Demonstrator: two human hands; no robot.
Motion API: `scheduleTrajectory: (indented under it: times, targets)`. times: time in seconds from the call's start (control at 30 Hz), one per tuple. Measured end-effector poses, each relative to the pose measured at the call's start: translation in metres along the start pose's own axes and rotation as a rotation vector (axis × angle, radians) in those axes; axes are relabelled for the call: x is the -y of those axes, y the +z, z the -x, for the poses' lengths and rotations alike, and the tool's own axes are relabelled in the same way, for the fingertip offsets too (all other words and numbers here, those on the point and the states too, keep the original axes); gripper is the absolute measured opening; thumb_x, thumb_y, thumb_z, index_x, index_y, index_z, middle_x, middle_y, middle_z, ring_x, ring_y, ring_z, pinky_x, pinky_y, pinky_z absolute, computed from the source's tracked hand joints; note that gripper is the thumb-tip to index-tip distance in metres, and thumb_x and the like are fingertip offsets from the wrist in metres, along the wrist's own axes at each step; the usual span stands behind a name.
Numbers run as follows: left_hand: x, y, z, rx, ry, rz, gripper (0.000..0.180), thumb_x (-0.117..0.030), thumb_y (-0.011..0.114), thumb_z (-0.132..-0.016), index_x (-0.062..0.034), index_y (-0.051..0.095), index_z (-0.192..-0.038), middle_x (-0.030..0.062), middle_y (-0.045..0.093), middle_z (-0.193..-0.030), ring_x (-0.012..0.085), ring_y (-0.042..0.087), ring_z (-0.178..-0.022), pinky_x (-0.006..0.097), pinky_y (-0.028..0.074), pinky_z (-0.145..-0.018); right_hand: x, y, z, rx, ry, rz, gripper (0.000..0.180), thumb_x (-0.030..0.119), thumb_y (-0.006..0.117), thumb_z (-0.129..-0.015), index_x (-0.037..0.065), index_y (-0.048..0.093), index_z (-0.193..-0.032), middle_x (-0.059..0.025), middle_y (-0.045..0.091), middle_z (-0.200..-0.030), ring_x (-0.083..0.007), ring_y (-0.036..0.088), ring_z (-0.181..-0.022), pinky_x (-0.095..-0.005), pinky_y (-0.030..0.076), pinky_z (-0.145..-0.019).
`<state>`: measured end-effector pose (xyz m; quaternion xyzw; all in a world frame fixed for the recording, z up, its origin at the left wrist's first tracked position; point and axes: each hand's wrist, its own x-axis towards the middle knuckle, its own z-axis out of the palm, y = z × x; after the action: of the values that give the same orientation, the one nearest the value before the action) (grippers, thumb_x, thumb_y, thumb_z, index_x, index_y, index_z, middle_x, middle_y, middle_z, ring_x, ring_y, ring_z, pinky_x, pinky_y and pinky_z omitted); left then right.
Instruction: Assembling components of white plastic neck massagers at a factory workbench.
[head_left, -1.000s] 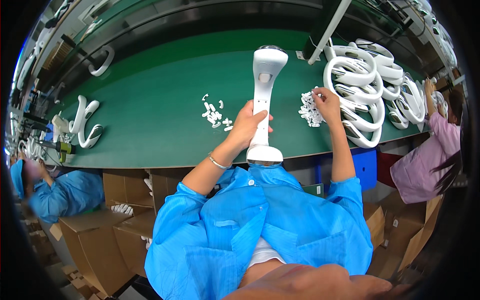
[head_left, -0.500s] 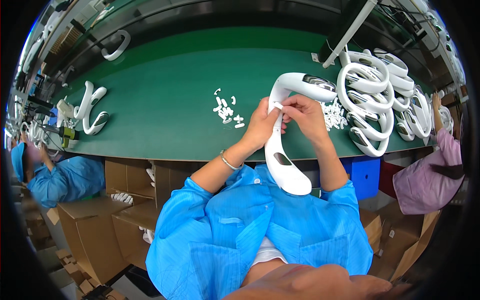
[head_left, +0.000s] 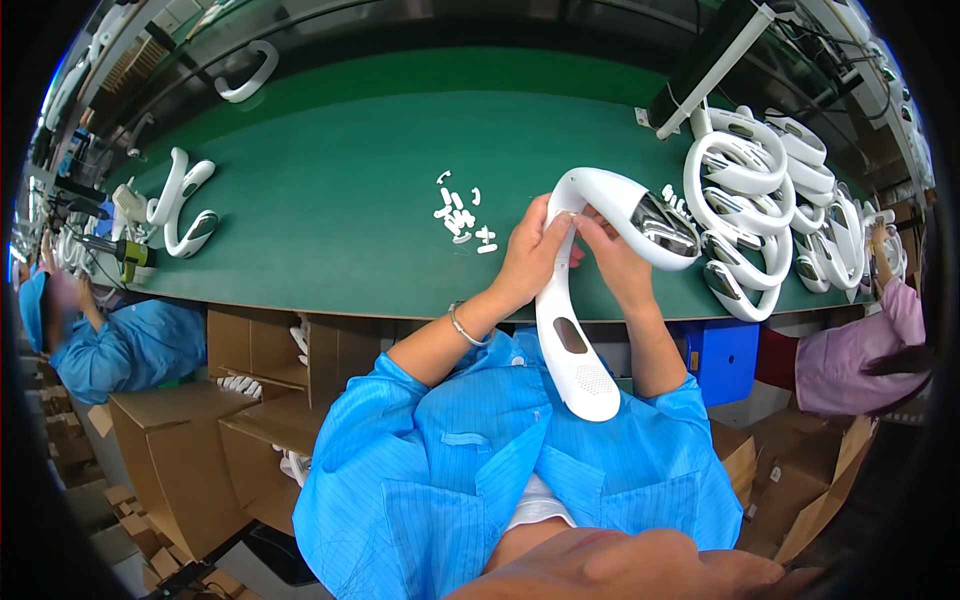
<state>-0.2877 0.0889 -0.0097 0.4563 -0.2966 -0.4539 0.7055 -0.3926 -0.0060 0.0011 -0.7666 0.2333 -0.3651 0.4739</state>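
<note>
A white U-shaped plastic device (head_left: pixel 578 330) with a shiny silver panel at its upper end is held over the near edge of the green table (head_left: pixel 340 200). My left hand (head_left: pixel 533 250) grips its bend from the left. My right hand (head_left: pixel 615 255) pinches the same bend from the right, fingertips pressed on the white shell. The device's lower arm hangs down toward my blue coat. A small heap of white plastic bits (head_left: pixel 462 215) lies on the table just left of my left hand.
A pile of the same white U-shaped devices (head_left: pixel 770 215) fills the table's right side. Two more (head_left: pixel 185 200) lie at the left, one (head_left: pixel 250 72) at the far back. Open cardboard boxes (head_left: pixel 270 380) stand under the table. Other workers sit at left (head_left: pixel 110 335) and right (head_left: pixel 860 345).
A second ago my left hand held the device upright while my right hand reached to small parts on the right. Now the device is tilted and both hands grip its bend.
</note>
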Motion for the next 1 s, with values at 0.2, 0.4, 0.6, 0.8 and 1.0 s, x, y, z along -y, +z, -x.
scheduleTrajectory:
  times: [0.2, 0.4, 0.6, 0.8, 1.0]
  targets:
    - [-0.011, -0.002, 0.007, 0.007, 0.058, -0.066, 0.028, -0.020, 0.043, -0.097, 0.0003, 0.045, -0.117, 0.0083, 0.058, -0.098, 0.0123, 0.060, -0.076, 0.026, 0.052, -0.064, 0.017, 0.002, 0.003, 0.114, 0.077, -0.112, 0.032, -0.006, 0.050, -0.080, -0.002, 0.058, -0.111, -0.0077, 0.065, -0.078, -0.0098, 0.062, -0.066, -0.0234, 0.048, -0.052]
    - [-0.006, -0.018, 0.015, 0.111, -0.063, 0.225, 0.038, -0.013, 0.053, -0.091, -0.0006, 0.045, -0.125, 0.0080, 0.057, -0.115, 0.0136, 0.054, -0.105, 0.027, 0.043, -0.089, 0.049, -0.010, -0.011, 0.279, -0.058, 0.165, 0.045, -0.005, 0.054, -0.080, 0.002, 0.049, -0.124, -0.0153, 0.067, -0.085, -0.0244, 0.067, -0.069, -0.0314, 0.052, -0.060]
    - [-0.011, -0.023, 0.013, 0.125, 0.218, 0.065, 0.038, -0.013, 0.065, -0.083, -0.0019, 0.052, -0.117, 0.0050, 0.060, -0.104, 0.0105, 0.057, -0.096, 0.026, 0.047, -0.082, 0.058, -0.004, -0.008, 0.188, -0.368, 0.216, 0.042, -0.005, 0.060, -0.078, 0.001, 0.053, -0.119, -0.0130, 0.067, -0.083, -0.0234, 0.067, -0.068, -0.0297, 0.052, -0.055]
    - [-0.031, -0.022, 0.023, -0.046, 0.068, 0.164, 0.033, -0.013, 0.066, -0.082, -0.0003, 0.056, -0.112, 0.0056, 0.064, -0.099, 0.0103, 0.060, -0.090, 0.026, 0.049, -0.080, 0.052, 0.017, -0.014, 0.143, -0.115, -0.054, 0.034, -0.002, 0.059, -0.080, -0.001, 0.057, -0.114, -0.0108, 0.069, -0.086, -0.0126, 0.064, -0.067, -0.0259, 0.052, -0.064]
    - [-0.027, -0.057, 0.035, -0.311, -0.123, 0.248, 0.028, -0.029, 0.039, -0.099, -0.0069, 0.041, -0.116, 0.0115, 0.057, -0.090, 0.0194, 0.062, -0.066, 0.033, 0.057, -0.057, 0.009, 0.025, -0.049, 0.265, 0.176, -0.039, 0.030, 0.002, 0.058, -0.082, 0.000, 0.059, -0.112, -0.0129, 0.066, -0.099, -0.0179, 0.064, -0.083, -0.0293, 0.052, -0.072]
